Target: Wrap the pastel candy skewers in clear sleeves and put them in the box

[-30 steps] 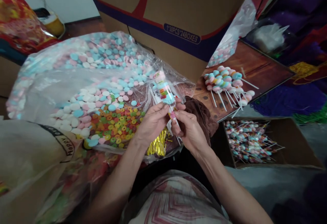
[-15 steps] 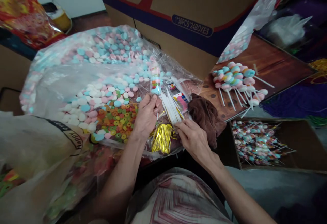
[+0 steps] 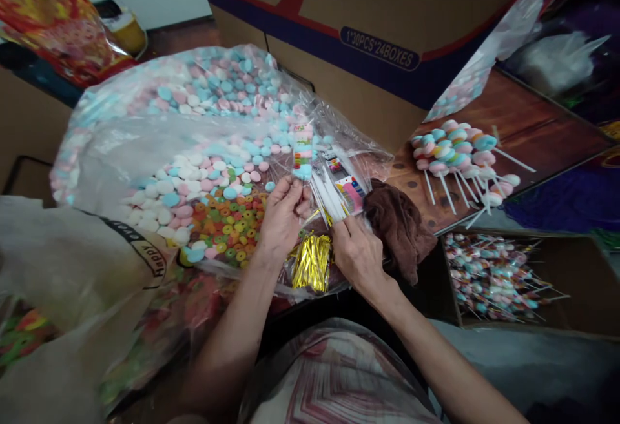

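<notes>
My left hand (image 3: 281, 214) is closed round the lower end of a wrapped candy skewer (image 3: 303, 150), which points up with pink, blue, orange and green pieces inside a printed clear wrapper. To its right, my right hand (image 3: 357, 250) has its fingers bent together at the lower end of a bundle of white sticks (image 3: 330, 195). What those fingertips pinch is hidden. Gold twist ties (image 3: 312, 262) lie in a bunch between my wrists. Loose gummy rings (image 3: 230, 227) and pastel marshmallows (image 3: 186, 182) are spread left of my left hand.
A big clear bag (image 3: 217, 82) of marshmallows lies behind. Unwrapped candy skewers (image 3: 453, 150) are piled at the right, above an open box (image 3: 576, 288) holding wrapped ones. A brown cloth (image 3: 400, 224) sits beside my right hand. A large carton (image 3: 310, 17) stands at the back.
My right hand has shifted slightly, its fingers curling more over the stick ends. My left hand still holds the wrapped skewer upright. The whole view has shifted a little.
</notes>
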A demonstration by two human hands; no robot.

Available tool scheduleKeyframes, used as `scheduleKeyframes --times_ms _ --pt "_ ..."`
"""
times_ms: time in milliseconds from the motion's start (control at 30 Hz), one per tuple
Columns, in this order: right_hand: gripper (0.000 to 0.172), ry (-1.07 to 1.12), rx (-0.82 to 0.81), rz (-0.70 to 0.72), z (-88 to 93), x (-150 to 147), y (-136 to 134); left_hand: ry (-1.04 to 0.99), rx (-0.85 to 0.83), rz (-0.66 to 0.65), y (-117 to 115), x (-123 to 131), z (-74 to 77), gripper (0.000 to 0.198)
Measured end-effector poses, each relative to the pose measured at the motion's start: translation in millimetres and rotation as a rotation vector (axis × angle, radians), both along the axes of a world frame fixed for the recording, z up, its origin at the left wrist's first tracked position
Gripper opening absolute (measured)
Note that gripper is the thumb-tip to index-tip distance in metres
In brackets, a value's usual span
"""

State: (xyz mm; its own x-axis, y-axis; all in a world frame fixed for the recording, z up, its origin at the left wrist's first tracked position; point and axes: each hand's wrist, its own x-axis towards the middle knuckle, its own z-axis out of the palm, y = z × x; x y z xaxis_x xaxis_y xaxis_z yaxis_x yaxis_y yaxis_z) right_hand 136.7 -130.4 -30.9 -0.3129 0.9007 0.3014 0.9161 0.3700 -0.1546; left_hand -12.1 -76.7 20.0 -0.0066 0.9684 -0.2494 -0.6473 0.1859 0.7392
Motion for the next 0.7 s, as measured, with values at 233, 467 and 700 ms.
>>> scheduleKeyframes --times_ms 233,467,700 --pt "0.021 0.222 -0.149 0.059 12.2 16 -4 0.046 -0.066 0.026 0 5 -3.9 0.016" --pt "0.013 0.145 -0.041 -0.239 13.8 22 9 0.145 -0.052 0.06 0 10 -10.2 0.018" --pt "0.014 -0.087 -0.1 -0.256 12.0 21 10 0.205 -0.075 0.087 0 13 -11.4 0.017"
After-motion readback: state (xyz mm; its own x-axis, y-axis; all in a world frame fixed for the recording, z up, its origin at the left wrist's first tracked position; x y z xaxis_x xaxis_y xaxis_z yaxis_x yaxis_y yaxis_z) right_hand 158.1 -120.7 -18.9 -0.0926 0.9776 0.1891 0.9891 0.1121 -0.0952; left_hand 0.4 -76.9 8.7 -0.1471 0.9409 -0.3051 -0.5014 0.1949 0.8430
